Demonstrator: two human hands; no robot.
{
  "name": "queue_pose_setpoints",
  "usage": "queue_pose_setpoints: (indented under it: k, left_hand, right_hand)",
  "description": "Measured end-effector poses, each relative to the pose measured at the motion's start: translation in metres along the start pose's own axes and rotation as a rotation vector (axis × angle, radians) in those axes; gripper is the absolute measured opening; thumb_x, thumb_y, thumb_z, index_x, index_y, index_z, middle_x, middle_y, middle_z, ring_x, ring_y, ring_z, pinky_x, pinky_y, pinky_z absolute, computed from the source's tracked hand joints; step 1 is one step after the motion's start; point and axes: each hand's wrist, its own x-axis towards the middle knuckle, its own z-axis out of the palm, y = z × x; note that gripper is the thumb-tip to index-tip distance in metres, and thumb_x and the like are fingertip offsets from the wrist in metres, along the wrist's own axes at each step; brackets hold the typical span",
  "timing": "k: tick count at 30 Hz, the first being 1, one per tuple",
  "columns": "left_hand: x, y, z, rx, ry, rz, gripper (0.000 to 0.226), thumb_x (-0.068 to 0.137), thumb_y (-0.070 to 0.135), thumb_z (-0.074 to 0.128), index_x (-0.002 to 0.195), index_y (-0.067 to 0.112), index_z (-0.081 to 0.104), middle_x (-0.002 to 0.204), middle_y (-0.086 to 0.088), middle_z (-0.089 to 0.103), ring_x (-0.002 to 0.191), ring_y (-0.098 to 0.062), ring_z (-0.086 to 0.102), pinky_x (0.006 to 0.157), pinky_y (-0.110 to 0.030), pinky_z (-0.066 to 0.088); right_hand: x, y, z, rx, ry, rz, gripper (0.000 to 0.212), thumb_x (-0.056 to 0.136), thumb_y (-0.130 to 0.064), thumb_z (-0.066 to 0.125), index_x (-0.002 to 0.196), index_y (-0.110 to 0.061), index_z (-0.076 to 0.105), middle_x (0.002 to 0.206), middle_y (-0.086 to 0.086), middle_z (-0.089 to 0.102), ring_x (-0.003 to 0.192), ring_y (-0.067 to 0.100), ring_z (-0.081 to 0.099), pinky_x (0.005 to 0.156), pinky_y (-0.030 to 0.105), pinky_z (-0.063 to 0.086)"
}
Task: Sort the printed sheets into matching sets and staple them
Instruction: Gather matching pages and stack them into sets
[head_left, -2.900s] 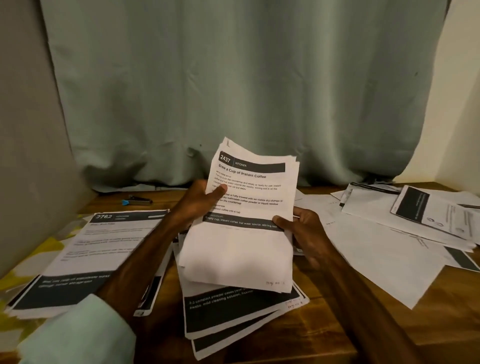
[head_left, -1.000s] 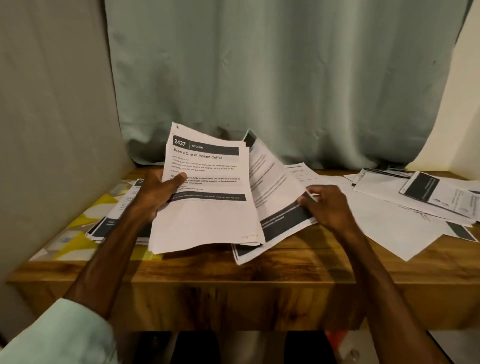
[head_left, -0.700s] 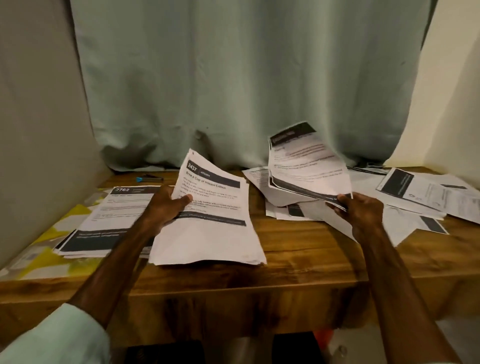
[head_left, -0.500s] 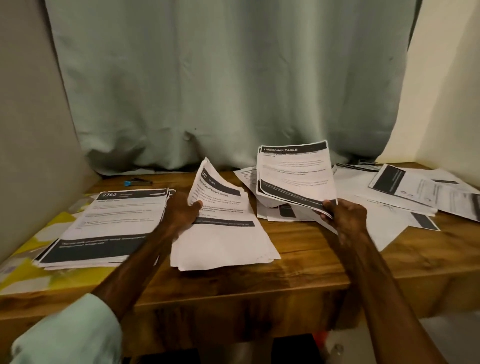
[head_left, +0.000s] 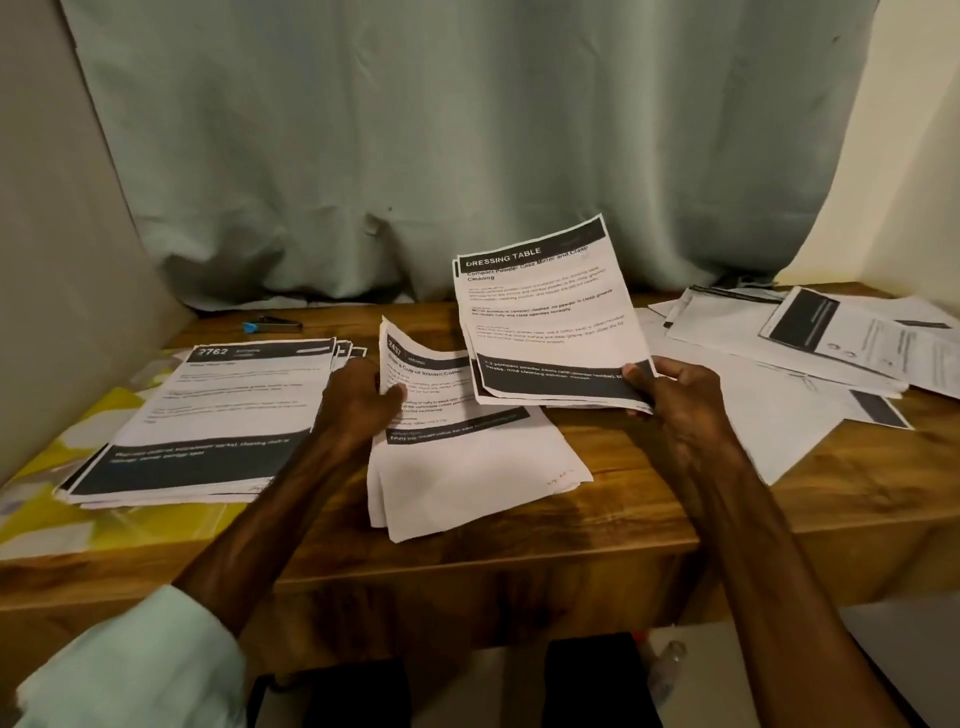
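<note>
Home room, not an office: wooden table (head_left: 519, 530) pushed up against a pale green curtain (head_left: 415, 130), plain wall (head_left: 52, 260) at left, yellow patterned mat (head_left: 52, 525) on table's left edge.

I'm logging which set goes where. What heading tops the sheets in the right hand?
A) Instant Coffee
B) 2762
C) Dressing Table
C: the raised sheets held by the right hand read DRESSING TABLE on their dark top bar; the left hand holds the coffee sheets.
</note>
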Motion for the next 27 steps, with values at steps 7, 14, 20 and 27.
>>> queue_pose_setpoints:
  k: [7,14,20,27]
  left_hand:
    - [0.007,-0.010,0.001,0.087,0.029,-0.043,0.033,0.094,0.035,0.071,0.109,0.006,0.072,0.114,-0.013,0.074,0.094,-0.026,0.071,0.080,-0.036,0.056]
    - [-0.017,0.005,-0.015,0.242,0.242,0.093,0.054,0.094,0.064,0.052,0.096,0.012,0.068,0.092,-0.007,0.068,0.086,-0.023,0.062,0.073,-0.037,0.048]
    - [-0.060,0.055,-0.026,-0.941,-0.367,-0.041,0.039,0.098,0.055,0.054,0.120,0.026,0.068,0.108,0.006,0.077,0.097,-0.013,0.075,0.081,-0.036,0.060]
    - [-0.054,0.061,-0.005,-1.024,-0.226,-0.014,0.020,0.098,0.020,0.065,0.118,0.022,0.067,0.103,0.008,0.078,0.091,-0.016,0.077,0.067,-0.030,0.063]
  right_hand:
    - [-0.016,0.005,0.006,0.005,-0.053,0.004,0.022,0.095,-0.025,0.070,0.116,-0.021,0.068,0.100,-0.002,0.075,0.087,0.018,0.074,0.065,0.026,0.061]
    - [-0.036,0.003,0.005,0.024,-0.060,-0.031,0.010,0.094,-0.026,0.071,0.104,-0.023,0.073,0.101,0.004,0.078,0.091,0.025,0.076,0.085,0.044,0.062]
    - [-0.058,0.007,0.009,0.090,-0.150,-0.050,0.015,0.094,-0.023,0.070,0.108,-0.019,0.073,0.097,-0.001,0.079,0.091,0.019,0.076,0.078,0.036,0.063]
    - [-0.055,0.010,0.004,0.121,-0.228,-0.002,0.025,0.095,-0.019,0.068,0.120,-0.014,0.071,0.108,0.005,0.078,0.098,0.026,0.075,0.090,0.049,0.059]
